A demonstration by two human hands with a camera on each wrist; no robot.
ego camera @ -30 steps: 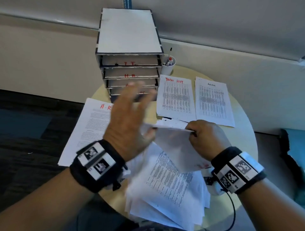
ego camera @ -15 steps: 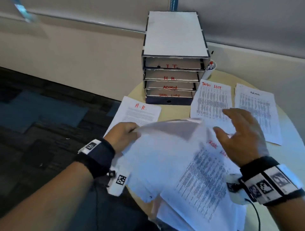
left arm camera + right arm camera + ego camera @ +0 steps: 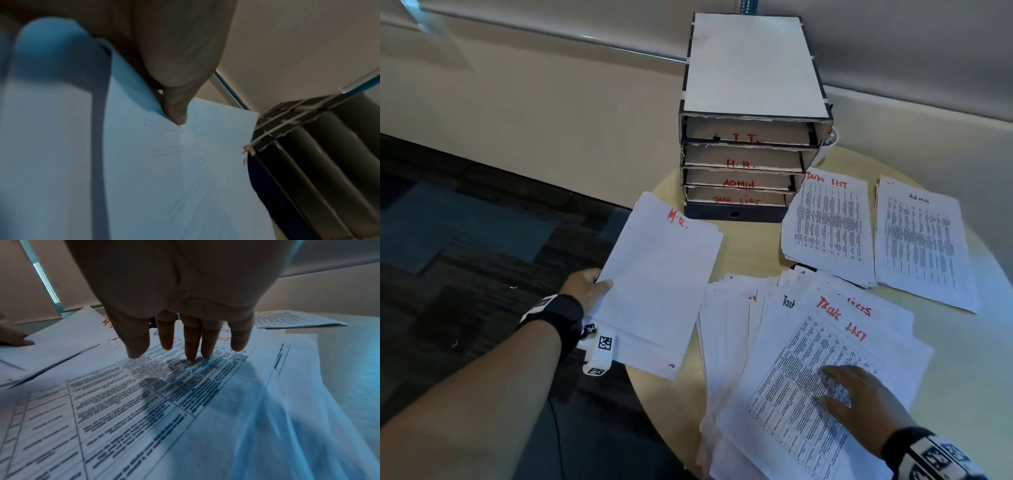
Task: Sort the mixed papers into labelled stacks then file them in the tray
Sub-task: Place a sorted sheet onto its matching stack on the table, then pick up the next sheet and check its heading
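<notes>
A: Where's the sheet in hand?

B: The H.R. sheet [image 3: 659,270] is at the left edge of the round table [image 3: 750,246], lying over the H.R. stack [image 3: 647,353] but skewed to it. The left hand [image 3: 585,286] pinches its left edge, thumb [image 3: 176,113] on top, the other fingers hidden under the paper.

A: What could slip?

B: That stack overhangs the table's left rim. If the sheet is let go while still crooked, I'd judge it could slide off to the floor or drag the sheets under it.

A: And the other hand?

B: The right hand [image 3: 859,401] rests on the mixed pile [image 3: 808,377] at the near edge, fingers [image 3: 191,344] straight and slightly spread, tips on a sheet headed Task List [image 3: 801,380]. Nothing is gripped. The pile is fanned and hangs over the near rim; a push with flat fingers may shove several sheets at once, or tip the lower ones off.

A: Misfiling?

B: Possible. The Task List stack [image 3: 828,226] and the Admin stack [image 3: 921,240] lie side by side near the far right edge, just beside each other, with similar printed tables. The filing tray [image 3: 750,137], at the far edge, has slots marked I.T., H.R., ADMIN and TASK LIST, closely stacked, so a stack could go in the wrong slot.
</notes>
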